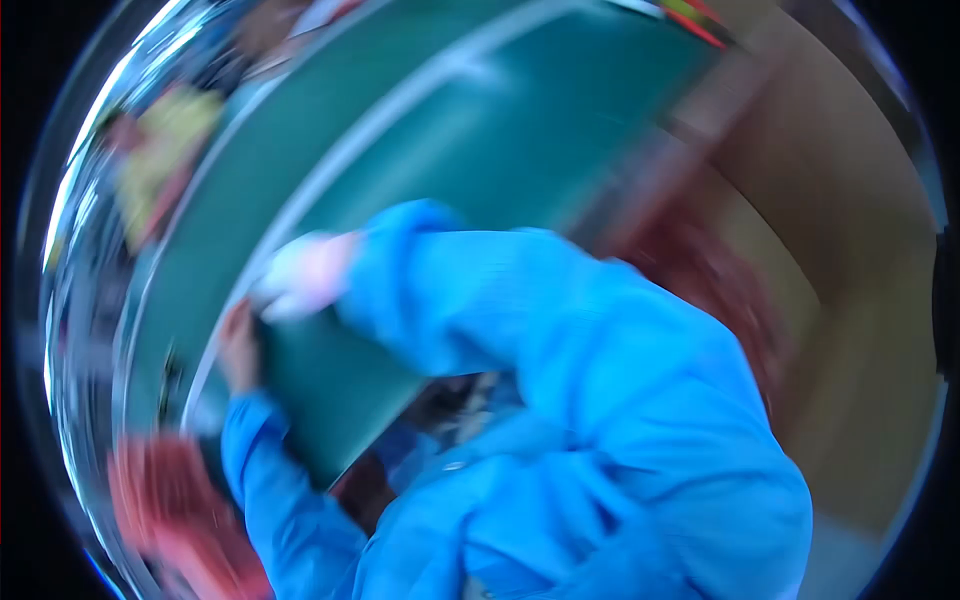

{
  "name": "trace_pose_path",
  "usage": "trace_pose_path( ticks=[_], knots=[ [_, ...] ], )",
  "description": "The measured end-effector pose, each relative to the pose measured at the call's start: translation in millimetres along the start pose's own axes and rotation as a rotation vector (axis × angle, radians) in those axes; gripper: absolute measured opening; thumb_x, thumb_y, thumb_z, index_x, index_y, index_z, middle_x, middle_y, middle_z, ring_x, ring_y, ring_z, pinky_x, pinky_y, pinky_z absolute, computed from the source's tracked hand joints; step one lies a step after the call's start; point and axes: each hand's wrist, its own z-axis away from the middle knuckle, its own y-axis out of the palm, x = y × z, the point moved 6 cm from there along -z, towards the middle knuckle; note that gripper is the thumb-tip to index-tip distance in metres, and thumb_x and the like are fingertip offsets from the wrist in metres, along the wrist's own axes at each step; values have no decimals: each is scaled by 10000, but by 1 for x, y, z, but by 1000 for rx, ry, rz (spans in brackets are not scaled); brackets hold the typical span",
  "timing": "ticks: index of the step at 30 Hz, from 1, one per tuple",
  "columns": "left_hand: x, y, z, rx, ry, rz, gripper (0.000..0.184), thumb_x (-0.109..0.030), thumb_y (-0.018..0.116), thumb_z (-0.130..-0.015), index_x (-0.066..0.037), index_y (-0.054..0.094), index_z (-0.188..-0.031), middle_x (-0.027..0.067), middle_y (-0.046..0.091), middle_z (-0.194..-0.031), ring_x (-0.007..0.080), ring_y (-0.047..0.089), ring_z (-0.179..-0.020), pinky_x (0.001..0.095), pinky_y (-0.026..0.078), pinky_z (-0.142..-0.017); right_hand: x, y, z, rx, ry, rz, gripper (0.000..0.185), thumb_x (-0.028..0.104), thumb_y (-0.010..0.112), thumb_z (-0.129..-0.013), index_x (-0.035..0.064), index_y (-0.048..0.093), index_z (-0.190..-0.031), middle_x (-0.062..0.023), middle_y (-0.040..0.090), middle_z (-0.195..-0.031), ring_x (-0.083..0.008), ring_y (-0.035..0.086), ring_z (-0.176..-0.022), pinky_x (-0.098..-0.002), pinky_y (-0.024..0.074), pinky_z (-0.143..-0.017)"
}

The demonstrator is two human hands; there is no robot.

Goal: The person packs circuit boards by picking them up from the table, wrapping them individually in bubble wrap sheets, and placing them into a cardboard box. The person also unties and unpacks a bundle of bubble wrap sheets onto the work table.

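Observation:
My right hand (298,278), in a white glove, reaches across the green table surface (350,390) at the white stripe. Just below it and almost touching is my bare left hand (240,345), its fingertips pointing up toward the glove. Both blue sleeves are in view. Motion blur smears the fingers of both hands, and whether anything small lies between them cannot be made out. A small dark object (168,382) is on the table to the left of my left hand.
A red object (165,490) stands at the lower left. Large cardboard (860,300) fills the right side, with a blurred dark-red thing (700,270) beside my arm. Red and yellow items (692,20) lie at the table's far end. A person in yellow (170,155) is across the table.

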Motion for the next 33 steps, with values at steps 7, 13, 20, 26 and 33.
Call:
trace_pose_path(
  ticks=[7,13,20,26,33],
  knots=[
    [-115,-40,37,-287,423,-83,113,-64,662,-868,-48,710,-968,88,668,-917,217,636,-891,315,488,-797,-38,39,-35,-60,-97,167,134,151,614,-848,97,686,-948,-133,612,-810,-350,613,-810,-446,499,-720],
    [-245,-155,138,-552,598,-1058,169,-86,705,-788,-85,723,-956,97,664,-920,270,629,-889,378,481,-811,-12,29,-37,18,-97,72,88,101,641,-814,82,675,-893,-102,557,-725,-306,571,-718,-407,472,-668],
    [-198,-353,245,-655,-579,-1453,403,-357,688,-842,-34,696,-1083,166,673,-1100,307,633,-1021,383,488,-901,-20,31,-41,77,-138,-20,104,56,647,-807,48,663,-909,-99,538,-738,-270,546,-696,-372,454,-643],
    [-81,-437,378,-748,-912,-898,844,-707,597,-791,-46,544,-1314,198,623,-1183,315,583,-1132,431,464,-910,-13,24,-39,148,-104,-28,134,26,616,-840,15,663,-965,-94,543,-755,-211,548,-681,-312,447,-635],
    [13,-425,414,-730,-1044,320,988,-775,558,-771,-191,284,-1519,150,272,-1557,400,286,-1399,690,251,-1040,-31,31,-49,118,166,-219,146,26,586,-881,-3,670,-997,-63,618,-821,-134,566,-714,-265,457,-665]
  ],
)
